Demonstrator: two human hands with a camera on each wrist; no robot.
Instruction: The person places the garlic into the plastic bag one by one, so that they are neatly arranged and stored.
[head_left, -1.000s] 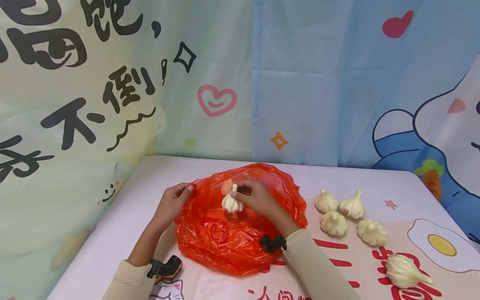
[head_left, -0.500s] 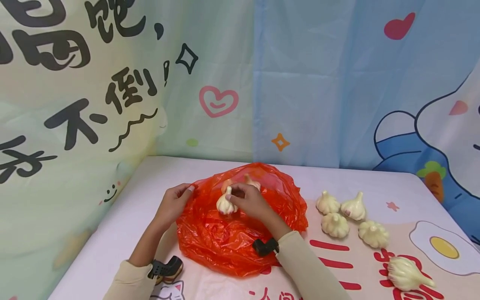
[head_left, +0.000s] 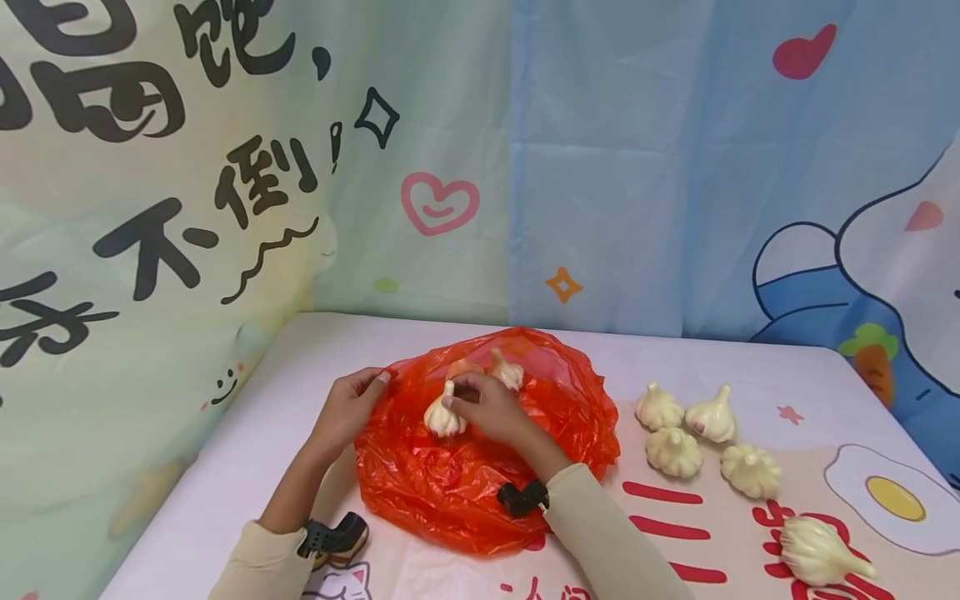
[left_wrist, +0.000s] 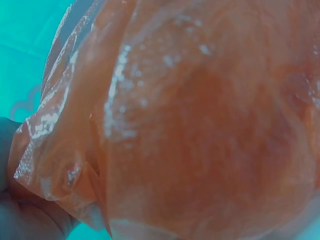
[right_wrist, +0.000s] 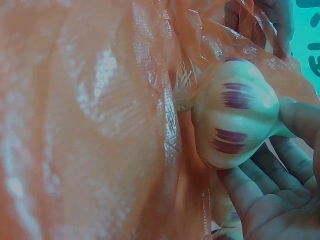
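Observation:
A red plastic bag (head_left: 442, 492) lies spread with its mouth turned up on the table. My left hand (head_left: 348, 410) pinches the bag's left rim between thumb and fingers. Over the bag's opening my right hand (head_left: 489, 407) holds a garlic bulb (head_left: 444, 414) by its neck, stem up. The right wrist view shows this garlic bulb (right_wrist: 235, 112) with purple streaks and a tuft of roots, thumb and fingers round its stem end. Another garlic bulb (head_left: 508, 372) sits in the bag behind the right hand. Bag film fills most of the left wrist view.
Right of the bag, several garlic bulbs (head_left: 674, 452) stand in a loose group on the printed cloth (head_left: 652, 550). A separate garlic bulb (head_left: 819, 552) lies on its side nearer the front right. A printed curtain (head_left: 600, 208) hangs behind the table.
My right hand has moved slightly left and down with the garlic bulb, uncovering the other bulb behind it. My left hand keeps its pinch on the bag's rim.

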